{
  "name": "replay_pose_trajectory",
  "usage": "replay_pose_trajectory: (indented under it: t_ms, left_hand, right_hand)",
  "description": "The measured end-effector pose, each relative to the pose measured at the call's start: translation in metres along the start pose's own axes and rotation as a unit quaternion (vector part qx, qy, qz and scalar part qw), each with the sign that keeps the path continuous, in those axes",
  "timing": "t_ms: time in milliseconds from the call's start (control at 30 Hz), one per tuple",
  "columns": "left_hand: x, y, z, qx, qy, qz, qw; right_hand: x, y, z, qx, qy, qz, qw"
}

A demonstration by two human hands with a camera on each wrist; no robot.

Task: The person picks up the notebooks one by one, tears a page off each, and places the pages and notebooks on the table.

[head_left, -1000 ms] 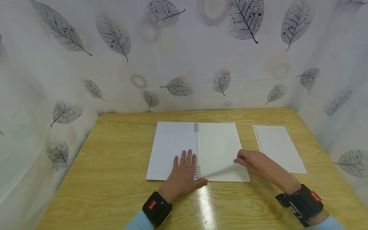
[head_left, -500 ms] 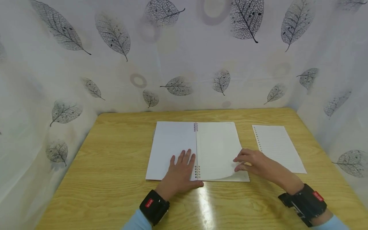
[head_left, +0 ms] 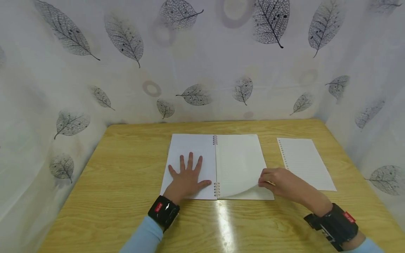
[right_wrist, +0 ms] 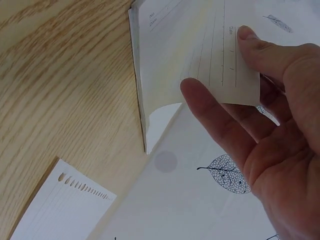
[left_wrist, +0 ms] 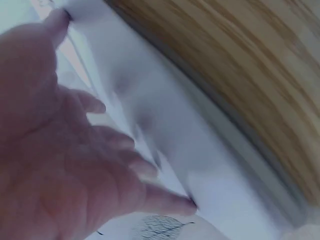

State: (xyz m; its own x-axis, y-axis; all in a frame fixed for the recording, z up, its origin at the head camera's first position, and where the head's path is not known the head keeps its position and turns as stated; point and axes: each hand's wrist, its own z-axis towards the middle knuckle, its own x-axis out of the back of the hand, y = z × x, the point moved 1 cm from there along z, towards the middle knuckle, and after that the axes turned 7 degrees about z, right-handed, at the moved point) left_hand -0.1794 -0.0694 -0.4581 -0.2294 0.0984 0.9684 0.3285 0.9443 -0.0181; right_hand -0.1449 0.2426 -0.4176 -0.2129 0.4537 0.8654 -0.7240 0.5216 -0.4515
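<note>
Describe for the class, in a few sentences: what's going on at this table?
A person is handling an open spiral-bound notebook on a wooden table. Their left hand is spread over the left-hand page. Their right hand holds the right-hand page near its lower right corner, its bottom edge curving up off what lies beneath. A loose lined sheet with holes along one edge lies to the right, apart from the notebook.
</note>
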Motion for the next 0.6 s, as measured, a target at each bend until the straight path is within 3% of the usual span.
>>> replay_pose_trajectory:
  t_ms: [167,300,467,600]
  left_hand:
    - [0.000,-0.004,-0.002,0.009,-0.039,-0.031,0.9987]
    - [-0.002,-0.006,-0.001,0.006,-0.062,-0.051,0.9968]
    - [-0.005,-0.008,0.002,-0.005,-0.079,-0.061,0.9950]
    - [-0.001,-0.008,0.000,-0.006,-0.087,-0.062,0.9943]
  right_hand:
    - [-0.001,0.000,0.002,-0.020,0.004,-0.003,1.000]
    - [0.000,0.007,0.009,-0.019,0.013,0.026,0.999]
    - [0.006,0.017,0.028,0.023,0.031,0.058,0.998]
    - [0.011,0.023,0.051,0.035,0.033,0.045,0.998]
